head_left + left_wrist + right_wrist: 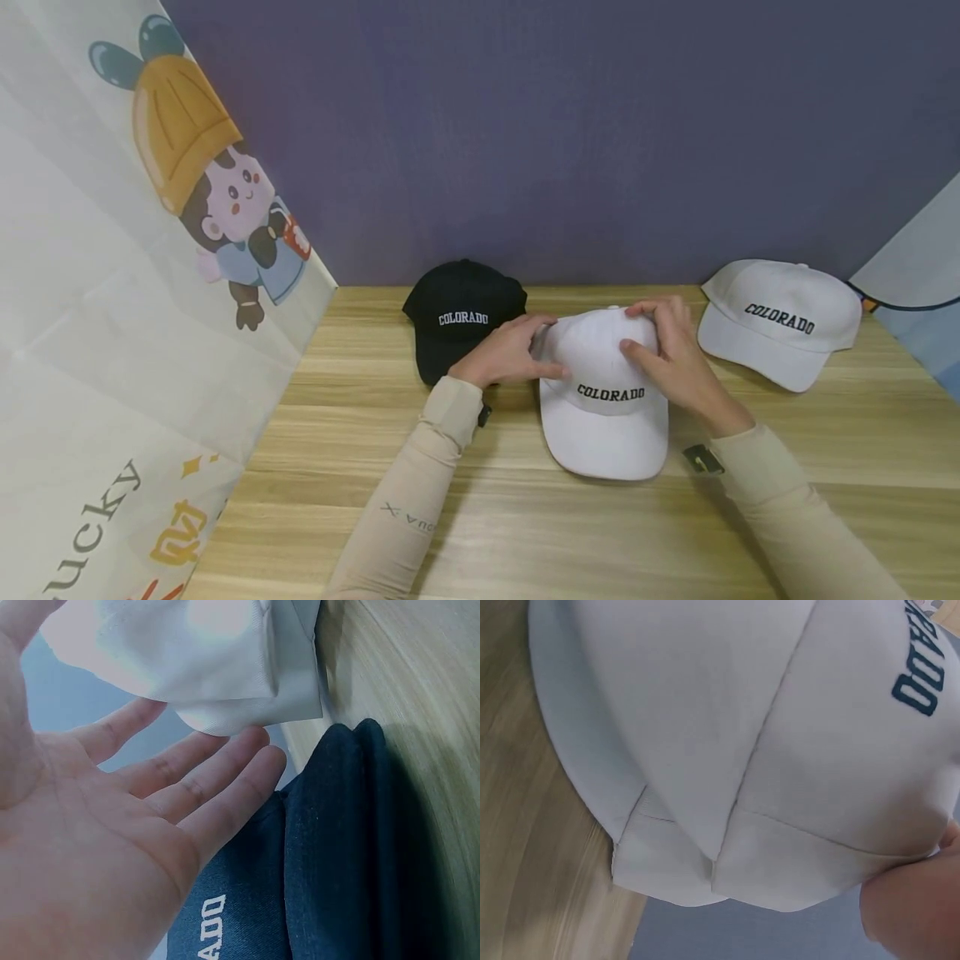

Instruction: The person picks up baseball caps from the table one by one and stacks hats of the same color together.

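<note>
A white baseball cap point(604, 437) with COLORADO in black letters sits brim toward me in the middle of the table. Two white layers show along its edge in the right wrist view, like caps nested together. My right hand point(678, 367) holds the crown from the right, thumb on the front and fingers near the top. On the other side, my left hand point(510, 350) has its fingers extended at the crown's edge; in the left wrist view the fingers point(217, 784) look straight. Beside that hand lies a black COLORADO cap point(457, 292), with a doubled brim edge.
Another white COLORADO cap point(780, 312) lies at the back right. Behind the wooden table point(525, 533) stands a dark purple-grey panel point(562, 142). A white printed curtain point(97, 275) borders the left, and a black cable point(915, 307) runs at the right.
</note>
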Tool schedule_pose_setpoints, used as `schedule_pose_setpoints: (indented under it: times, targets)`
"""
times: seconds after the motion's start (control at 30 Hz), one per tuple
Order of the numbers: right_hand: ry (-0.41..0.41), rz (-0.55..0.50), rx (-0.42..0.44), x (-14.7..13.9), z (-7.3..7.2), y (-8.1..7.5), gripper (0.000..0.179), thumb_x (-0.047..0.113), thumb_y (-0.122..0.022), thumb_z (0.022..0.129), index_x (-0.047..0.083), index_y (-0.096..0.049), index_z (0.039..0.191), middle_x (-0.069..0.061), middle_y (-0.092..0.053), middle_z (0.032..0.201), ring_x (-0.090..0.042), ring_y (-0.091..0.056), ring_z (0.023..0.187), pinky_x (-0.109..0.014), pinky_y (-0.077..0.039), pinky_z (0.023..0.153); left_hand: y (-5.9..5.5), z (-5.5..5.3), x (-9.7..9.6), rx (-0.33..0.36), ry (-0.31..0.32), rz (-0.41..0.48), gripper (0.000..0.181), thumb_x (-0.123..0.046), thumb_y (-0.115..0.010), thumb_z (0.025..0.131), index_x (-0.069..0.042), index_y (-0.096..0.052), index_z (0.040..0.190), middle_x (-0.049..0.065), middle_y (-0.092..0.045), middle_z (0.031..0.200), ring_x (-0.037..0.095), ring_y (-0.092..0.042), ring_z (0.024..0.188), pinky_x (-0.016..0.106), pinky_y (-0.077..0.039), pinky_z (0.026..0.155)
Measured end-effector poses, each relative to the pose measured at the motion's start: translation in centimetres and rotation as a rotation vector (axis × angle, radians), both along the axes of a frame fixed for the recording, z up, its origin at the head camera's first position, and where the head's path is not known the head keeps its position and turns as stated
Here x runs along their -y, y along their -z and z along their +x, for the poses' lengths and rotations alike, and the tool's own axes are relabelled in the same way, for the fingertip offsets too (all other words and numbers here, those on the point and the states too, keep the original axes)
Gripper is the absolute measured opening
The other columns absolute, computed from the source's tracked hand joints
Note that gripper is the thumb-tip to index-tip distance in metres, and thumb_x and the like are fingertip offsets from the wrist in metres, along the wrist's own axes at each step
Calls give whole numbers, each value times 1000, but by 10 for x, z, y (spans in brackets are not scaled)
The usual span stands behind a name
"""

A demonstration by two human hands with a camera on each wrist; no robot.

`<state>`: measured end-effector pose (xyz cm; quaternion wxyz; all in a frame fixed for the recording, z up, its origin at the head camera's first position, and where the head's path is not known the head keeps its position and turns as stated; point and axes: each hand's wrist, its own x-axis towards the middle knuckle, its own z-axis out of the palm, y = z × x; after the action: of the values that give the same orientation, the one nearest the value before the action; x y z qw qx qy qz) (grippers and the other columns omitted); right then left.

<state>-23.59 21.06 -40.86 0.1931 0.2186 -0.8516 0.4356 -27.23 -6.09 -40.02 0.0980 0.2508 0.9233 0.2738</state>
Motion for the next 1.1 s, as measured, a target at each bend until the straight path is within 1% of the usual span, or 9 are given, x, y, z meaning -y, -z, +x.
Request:
schedule_pose_setpoints:
  times: [0.1, 0.27, 0.4, 0.53, 0.6, 0.77, 0.93, 1.1]
  targets:
    - [-9, 14, 22, -1, 0, 0, 39, 4, -68, 88, 0, -57, 126, -21, -46, 123, -26, -35, 115, -42, -25, 92, 0, 0, 0, 4, 6, 2, 91, -58, -80, 82, -18, -43, 156, 3, -45, 159, 22, -45, 145, 39, -42, 117]
    - [-35, 21, 72, -2, -1, 2, 38, 6, -67, 93, 2, -56, 129, -22, -44, 127, -30, -34, 120, -46, -27, 95, -1, 0, 0, 7, 2, -6, 89, -55, -80, 84, -18, -43, 156, 4, -45, 159, 22, -45, 145, 39, -42, 117]
    - [-46, 46, 75, -2, -2, 3, 37, 7, -67, 95, 2, -55, 130, -23, -43, 129, -34, -33, 122, -48, -28, 95, -1, -1, 0, 6, 4, -12, 88, -53, -81, 84, -18, -42, 156, 4, -45, 159, 21, -46, 144, 38, -43, 116]
    - [-51, 78, 55, -1, -3, 4, 37, 8, -66, 95, 2, -55, 130, -24, -44, 130, -36, -34, 121, -49, -27, 95, 0, -1, -1, -3, 3, -20, 87, -52, -81, 85, -18, -43, 155, 4, -46, 158, 22, -47, 144, 38, -42, 116]
    - [-56, 85, 59, -1, -3, 4, 36, 8, -65, 96, 1, -55, 130, -25, -45, 131, -36, -33, 120, -50, -26, 95, 0, -1, -1, -11, 3, -22, 86, -51, -81, 85, -17, -44, 155, 4, -47, 157, 22, -47, 144, 38, -42, 116]
    - [-79, 102, 93, 0, -4, 5, 34, 10, -61, 100, 1, -54, 132, -26, -44, 131, -39, -31, 122, -51, -24, 95, 1, -1, -1, -18, 2, -19, 86, -50, -81, 85, -17, -44, 155, 5, -46, 158, 22, -46, 144, 38, -42, 117]
    - [-96, 144, 120, -1, -4, 8, 34, 15, -55, 105, 0, -51, 136, -27, -44, 132, -43, -30, 122, -56, -23, 95, 1, -1, -1, -20, -9, -27, 85, -51, -80, 85, -18, -44, 155, 4, -46, 158, 22, -46, 144, 39, -42, 117]
    - [-102, 163, 148, -1, -3, 8, 37, 17, -57, 105, 2, -50, 137, -26, -44, 136, -45, -29, 127, -60, -22, 100, 2, -1, -1, -22, -23, -34, 85, -52, -79, 86, -20, -44, 155, 3, -45, 159, 23, -45, 145, 40, -42, 117]
